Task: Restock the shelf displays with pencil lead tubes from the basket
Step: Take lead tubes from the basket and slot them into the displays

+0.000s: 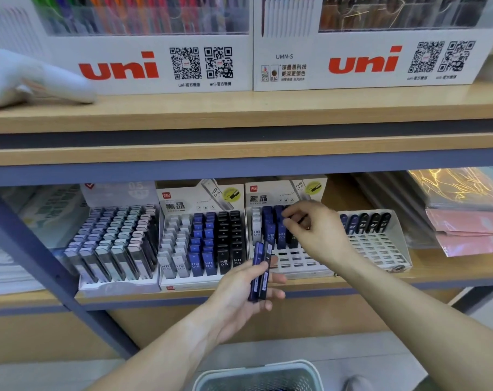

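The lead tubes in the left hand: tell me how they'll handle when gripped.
The lead tubes look like stiff plastic, unlikely to bend. Probably light: the left hand holds several at once. Their smooth flat sides may let them slide against each other.

The upper shelf point(239, 108) is showing pale wood grain with a grey-blue edge strip. On it, two white display boxes point(166, 66) are carrying red "uni" lettering and black-and-white QR squares; bright multicoloured pens point(143, 12) are showing above the left one. Below, the left tray point(118, 283) is holding clear tubes with pastel lilac, mint and pink caps. The middle tray point(200, 283) is showing columns of white, blue and black tubes with pale "HB 0.5" print. The left hand point(239, 294) is holding dark blue and black tubes point(259, 272). Pink packets point(470, 232) are lying at right. The basket point(256, 376) is looking pale mint with perforated walls.
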`<state>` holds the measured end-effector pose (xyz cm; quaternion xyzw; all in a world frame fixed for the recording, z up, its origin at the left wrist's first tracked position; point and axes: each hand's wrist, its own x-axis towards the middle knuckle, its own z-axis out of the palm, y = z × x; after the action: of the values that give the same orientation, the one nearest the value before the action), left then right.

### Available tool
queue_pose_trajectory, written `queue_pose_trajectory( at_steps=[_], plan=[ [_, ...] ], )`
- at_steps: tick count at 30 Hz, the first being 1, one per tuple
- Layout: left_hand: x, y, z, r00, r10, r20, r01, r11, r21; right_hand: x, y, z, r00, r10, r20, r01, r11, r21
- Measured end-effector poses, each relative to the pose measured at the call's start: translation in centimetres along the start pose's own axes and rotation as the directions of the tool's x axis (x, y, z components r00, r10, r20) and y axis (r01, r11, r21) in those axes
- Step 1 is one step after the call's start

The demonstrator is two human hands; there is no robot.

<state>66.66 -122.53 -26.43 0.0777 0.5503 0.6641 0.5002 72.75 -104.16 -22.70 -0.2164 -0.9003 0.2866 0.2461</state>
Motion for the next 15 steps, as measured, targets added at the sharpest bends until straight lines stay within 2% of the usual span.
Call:
queue_pose_trajectory(
  at_steps=[2, 4, 5, 8, 15],
  plan=[
    [0.0, 0.0, -0.1, 1.000, 0.003, 0.004, -0.003, 1.000, -0.004, -0.6, -1.1, -0.2, 0.976, 0.137, 0.172, -0.165, 0.972, 0.165],
    [0.1, -0.1, 0.0, 1.000, 0.013, 0.013, -0.013, 1.000, 0.011, -1.6, -1.5, 0.1, 0.925, 0.187, 0.332, -0.261, 0.945, 0.197],
    [0.2, -0.2, 0.0, 1.000, 0.014, 0.014, -0.014, 1.000, 0.014, -1.9, -1.6, 0.4, 0.910, 0.190, 0.368, -0.288, 0.928, 0.235],
    [0.2, -0.3, 0.2, 1.000, 0.009, 0.013, -0.009, 1.000, -0.023, -2.1, -1.4, 0.3, 0.901, 0.188, 0.391, -0.334, 0.876, 0.347],
    [-0.3, 0.1, 0.4, 0.999, -0.009, 0.035, 0.011, 0.998, -0.068, -1.9, -0.5, -0.6, 0.890, 0.187, 0.417, -0.386, 0.795, 0.468]
  ],
)
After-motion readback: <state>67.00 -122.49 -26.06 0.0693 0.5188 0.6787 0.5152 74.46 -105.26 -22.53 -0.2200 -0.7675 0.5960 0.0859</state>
